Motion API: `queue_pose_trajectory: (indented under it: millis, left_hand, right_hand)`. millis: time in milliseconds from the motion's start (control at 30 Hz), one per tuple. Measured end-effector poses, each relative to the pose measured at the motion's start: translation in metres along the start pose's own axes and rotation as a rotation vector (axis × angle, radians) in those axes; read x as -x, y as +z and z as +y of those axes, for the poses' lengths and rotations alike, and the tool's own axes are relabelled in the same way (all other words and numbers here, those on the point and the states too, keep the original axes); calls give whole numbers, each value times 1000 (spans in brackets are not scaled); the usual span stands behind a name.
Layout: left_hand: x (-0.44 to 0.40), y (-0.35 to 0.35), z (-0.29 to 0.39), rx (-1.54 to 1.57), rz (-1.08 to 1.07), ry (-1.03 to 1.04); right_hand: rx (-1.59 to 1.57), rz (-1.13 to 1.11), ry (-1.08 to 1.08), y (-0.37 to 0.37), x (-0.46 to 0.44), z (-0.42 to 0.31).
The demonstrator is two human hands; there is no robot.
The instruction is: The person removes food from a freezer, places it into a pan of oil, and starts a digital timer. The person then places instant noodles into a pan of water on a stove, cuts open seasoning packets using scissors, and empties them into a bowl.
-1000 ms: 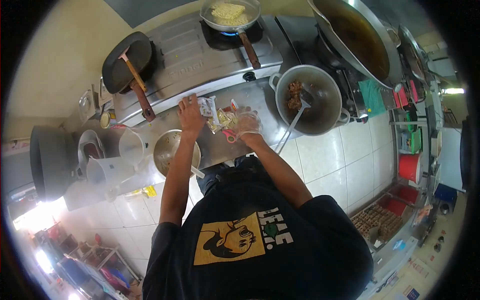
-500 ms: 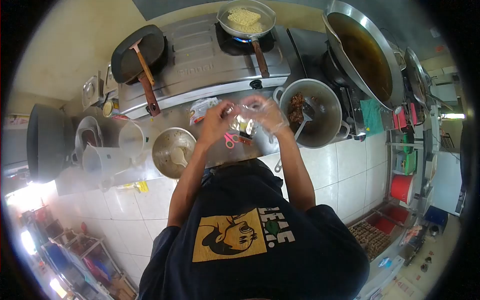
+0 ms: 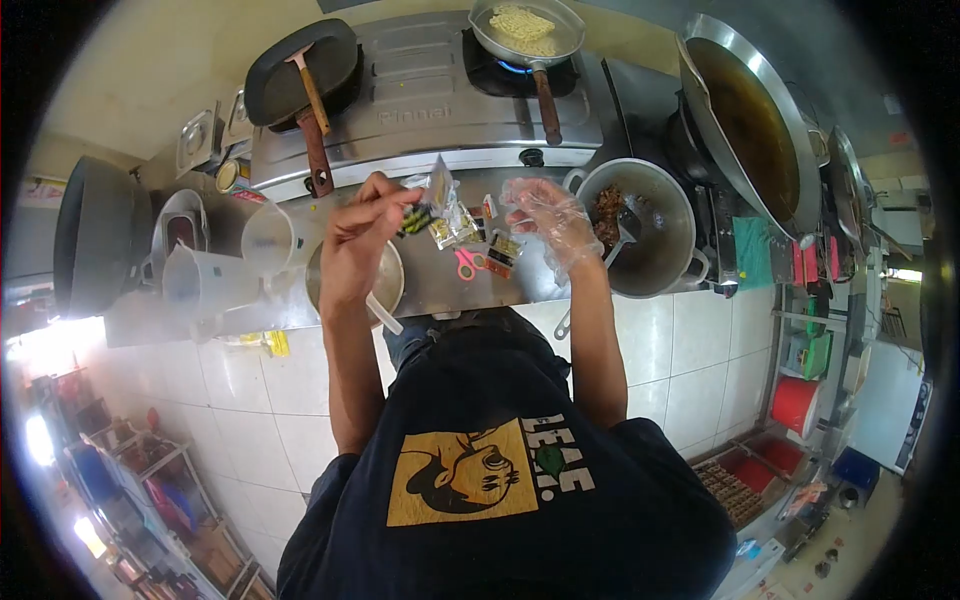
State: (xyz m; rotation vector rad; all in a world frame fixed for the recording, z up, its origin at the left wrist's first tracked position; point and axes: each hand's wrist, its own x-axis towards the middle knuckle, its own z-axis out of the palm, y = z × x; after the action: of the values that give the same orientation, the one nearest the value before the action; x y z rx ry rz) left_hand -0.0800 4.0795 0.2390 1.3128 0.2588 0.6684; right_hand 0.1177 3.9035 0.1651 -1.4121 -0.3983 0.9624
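Observation:
My left hand (image 3: 362, 235) is pinched on a small seasoning sachet (image 3: 437, 192), silvery with a dark green part, held above the counter. My right hand (image 3: 548, 218) wears a clear, loose plastic glove; its fingers are bent and apart, with nothing visible in them. Between the hands lie silver and gold foil packets (image 3: 455, 226), a sachet with dark and orange contents (image 3: 503, 252) and pink-handled scissors (image 3: 468, 264). Partly behind my left forearm stands a metal bowl (image 3: 394, 285) with a white spoon (image 3: 384, 313) in it.
Noodles (image 3: 522, 24) sit in a pan (image 3: 482, 35) over a lit burner. A pot (image 3: 668, 220) with browned food and a spatula stands right, beside a large wok (image 3: 700, 75) of dark liquid. Plastic jugs (image 3: 200, 285) are at left; a frying pan (image 3: 275, 85) rests on the stove.
My hands have moved apart. The left has gone left with the sachet, over the bowl's edge; the right has drawn away from the packets. The view has shifted slightly.

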Motion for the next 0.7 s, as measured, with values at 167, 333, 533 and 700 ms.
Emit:
queue_pose_trajectory:
  millis: [167, 333, 533, 700]
  left_hand:
    - [23, -23, 9, -8, -45, -79]
    - [46, -26, 23, 76, -45, -165]
    - [66, -16, 2, -334, 86, -437]
    - [92, -16, -9, -315, 149, -457]
  right_hand:
    - [81, 20, 61, -6, 7, 7]
    - [157, 31, 168, -5, 9, 19]
    - [-51, -248, -142, 56, 40, 9]
    - [525, -595, -322, 89, 41, 16]
